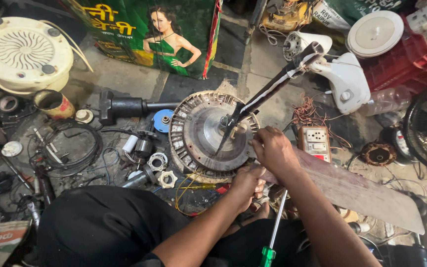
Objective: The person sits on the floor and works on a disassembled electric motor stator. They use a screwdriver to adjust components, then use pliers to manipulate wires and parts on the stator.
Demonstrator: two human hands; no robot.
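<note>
A broad, rust-stained fan blade stretched flat across the person's lap — dull metal, tapering toward the motor. The round ceiling-fan motor, ribbed at its rim, lay on the gritty floor. The right hand was closed at the blade's root by the motor; the left hand curled shut beneath it. A green-handled screwdriver lay below.

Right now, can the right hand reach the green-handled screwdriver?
Probably yes. The screwdriver lies just below the right hand, beside that forearm, with nothing over it. But the hand now rests at the fan motor rim.
</note>
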